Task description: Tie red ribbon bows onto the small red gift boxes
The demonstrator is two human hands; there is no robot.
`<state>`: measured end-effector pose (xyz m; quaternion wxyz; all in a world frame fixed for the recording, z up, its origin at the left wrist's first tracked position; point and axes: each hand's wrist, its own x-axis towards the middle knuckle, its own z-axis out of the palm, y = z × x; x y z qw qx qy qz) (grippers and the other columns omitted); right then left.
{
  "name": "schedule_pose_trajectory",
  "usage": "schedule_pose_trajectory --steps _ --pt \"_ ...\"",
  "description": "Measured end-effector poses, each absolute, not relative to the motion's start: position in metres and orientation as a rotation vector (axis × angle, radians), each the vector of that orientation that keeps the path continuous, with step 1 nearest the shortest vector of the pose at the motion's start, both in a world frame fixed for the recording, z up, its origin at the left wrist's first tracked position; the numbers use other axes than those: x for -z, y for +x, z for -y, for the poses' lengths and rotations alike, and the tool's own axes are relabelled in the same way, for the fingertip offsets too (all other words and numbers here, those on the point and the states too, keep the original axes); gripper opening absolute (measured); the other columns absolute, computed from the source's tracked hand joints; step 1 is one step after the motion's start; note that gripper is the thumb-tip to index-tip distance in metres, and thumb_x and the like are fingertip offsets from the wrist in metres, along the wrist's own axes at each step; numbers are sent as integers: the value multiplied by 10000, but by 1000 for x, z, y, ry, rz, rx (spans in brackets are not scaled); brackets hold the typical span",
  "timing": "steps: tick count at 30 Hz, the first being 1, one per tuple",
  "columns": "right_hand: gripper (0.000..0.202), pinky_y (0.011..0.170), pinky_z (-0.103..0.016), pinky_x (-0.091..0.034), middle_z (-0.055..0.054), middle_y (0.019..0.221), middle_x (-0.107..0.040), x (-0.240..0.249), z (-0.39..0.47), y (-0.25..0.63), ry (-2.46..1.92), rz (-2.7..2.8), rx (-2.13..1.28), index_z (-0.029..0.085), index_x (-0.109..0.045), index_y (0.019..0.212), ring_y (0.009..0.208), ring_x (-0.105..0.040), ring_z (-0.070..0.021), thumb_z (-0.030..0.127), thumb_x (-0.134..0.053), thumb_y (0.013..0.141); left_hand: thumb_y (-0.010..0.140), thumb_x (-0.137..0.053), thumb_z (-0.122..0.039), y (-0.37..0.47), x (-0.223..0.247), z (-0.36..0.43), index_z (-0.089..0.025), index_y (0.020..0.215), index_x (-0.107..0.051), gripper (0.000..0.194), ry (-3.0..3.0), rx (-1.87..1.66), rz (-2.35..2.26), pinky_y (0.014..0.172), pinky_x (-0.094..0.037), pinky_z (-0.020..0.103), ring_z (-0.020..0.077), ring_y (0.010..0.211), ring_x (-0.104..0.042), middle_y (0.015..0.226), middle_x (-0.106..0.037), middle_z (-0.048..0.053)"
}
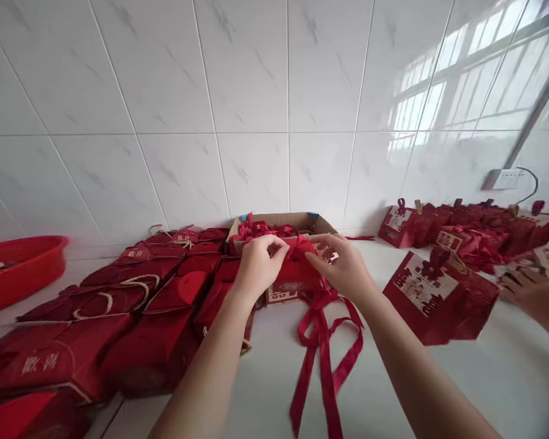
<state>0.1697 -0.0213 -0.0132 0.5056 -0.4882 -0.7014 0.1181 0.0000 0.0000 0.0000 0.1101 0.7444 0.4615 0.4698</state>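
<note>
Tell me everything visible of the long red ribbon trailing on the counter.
The ribbon is deep red, flat and narrow, with a satiny sheen. It bunches at its far end near the right hand, spreads into loose loops and runs in long tails toward the camera, at least one cut off by the lower edge. It lies slack on the pale counter. Whether either hand holds part of it is unclear.

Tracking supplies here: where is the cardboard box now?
In the head view, the cardboard box is near the centre, by the tiled wall, just beyond the left hand and right hand.
</note>
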Motion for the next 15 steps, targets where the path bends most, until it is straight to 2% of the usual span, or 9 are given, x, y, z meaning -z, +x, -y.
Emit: schedule_pose_trajectory --steps 4,7,9,12,15 --pt "102 627 -316 -464 -44 807 -586 24 15 169 -1260 1739 -230 179 -644 758 676 -537 -157 260 -587 733 799 -575 -230 5 2 -1 -184 730 -618 94 2217 -1352 -1357 610 -450 259 159 653 -604 725 -675 12" --pt "130 624 -313 -457 -23 735 -557 23 15 171 -1278 1756 -257 185 -570 645 676 -528 -159 277 -571 738 810 -560 -223 7 3 -2 -186 729 -595 95 2230 -1350 -1326 637 -460 260 159 680 -609 729 -665 13" --pt "177 661 -320 -466 -29 777 -569 21 17 174 -1243 1797 -331 186 -529 603 720 -538 -161 291 -582 735 817 -552 -225 7 3 -3 -187 737 -585 94 2231 -1336 -1301 655 -467 262 161 701 -614 741 -663 15" --pt "224 716 -327 -477 -48 948 -567 19 21 177 -1180 1883 -405 184 -483 592 818 -541 -166 312 -613 722 822 -544 -227 7 5 -5 -188 750 -574 87 2215 -1333 -1293 653 -472 265 165 707 -617 746 -659 19" --pt "208 689 -339 -488 -50 1002 -531 21 23 177 -1245 1915 -392 201 -500 739 808 -526 -170 328 -655 686 821 -543 -230 6 6 -6 -188 753 -564 83 2196 -1360 -1274 654 -475 263 163 709 -616 742 -654 20"
